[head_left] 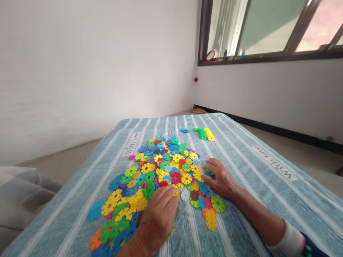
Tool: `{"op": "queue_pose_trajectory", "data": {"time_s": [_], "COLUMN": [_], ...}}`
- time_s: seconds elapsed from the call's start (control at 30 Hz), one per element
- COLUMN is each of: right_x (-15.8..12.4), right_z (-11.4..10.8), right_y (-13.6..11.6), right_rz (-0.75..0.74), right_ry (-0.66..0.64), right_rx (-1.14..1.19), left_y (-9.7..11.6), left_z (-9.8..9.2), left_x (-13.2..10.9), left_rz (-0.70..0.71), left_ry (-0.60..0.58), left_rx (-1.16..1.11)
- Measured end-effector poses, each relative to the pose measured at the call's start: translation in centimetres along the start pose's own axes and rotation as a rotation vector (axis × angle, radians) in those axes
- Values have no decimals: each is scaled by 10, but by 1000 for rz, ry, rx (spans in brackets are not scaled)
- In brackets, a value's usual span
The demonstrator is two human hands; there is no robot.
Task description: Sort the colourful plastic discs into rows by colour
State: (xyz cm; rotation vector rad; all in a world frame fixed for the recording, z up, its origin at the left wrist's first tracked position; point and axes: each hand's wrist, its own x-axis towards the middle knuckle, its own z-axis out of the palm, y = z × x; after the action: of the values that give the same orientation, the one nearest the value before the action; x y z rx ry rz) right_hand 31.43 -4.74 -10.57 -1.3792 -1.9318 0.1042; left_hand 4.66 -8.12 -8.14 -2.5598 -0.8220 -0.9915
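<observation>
A wide pile of flower-shaped plastic discs [149,177] in many colours lies loose on the cloth. My left hand [160,214] rests over the pile's near side, fingers stretched out side by side. A yellow disc peeks out by its fingertips, and its thumb is hidden. At the pile's right edge is my right hand [221,177], palm down with the fingers apart. A blue disc [207,174] shows between its thumb and fingers, not visibly gripped. Close to both hands are a pale blue disc [184,194] and a lime green disc [218,203].
Farther back stand a green row of discs [202,134] and a yellow row of discs [209,134], with a few blue discs [185,131] to their left. A blue striped cloth [241,157] covers the table. Walls and a window [268,28] lie beyond.
</observation>
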Motion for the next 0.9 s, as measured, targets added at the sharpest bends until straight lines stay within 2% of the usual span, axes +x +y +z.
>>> {"op": "queue_pose_trajectory", "data": {"time_s": [0.17,0.27,0.7,0.9], "right_x": [-2,-3,0,3], "right_z": [0,1,2,1], "right_y": [-7,-9,-10,-10], "right_rz": [-60,-62,-48,42], "right_ry": [-131,-167,-110,-38], "right_rx": [-63,-71,63,100], "left_y": [-1,-1,1,2], "left_z": [1,2,1,2], "left_x": [-1,-2,0,-1], "left_rz": [12,11,-4,-12], "left_ry": [-11,-12,-9,-9], "left_rx": [17,17,-13,-9]}}
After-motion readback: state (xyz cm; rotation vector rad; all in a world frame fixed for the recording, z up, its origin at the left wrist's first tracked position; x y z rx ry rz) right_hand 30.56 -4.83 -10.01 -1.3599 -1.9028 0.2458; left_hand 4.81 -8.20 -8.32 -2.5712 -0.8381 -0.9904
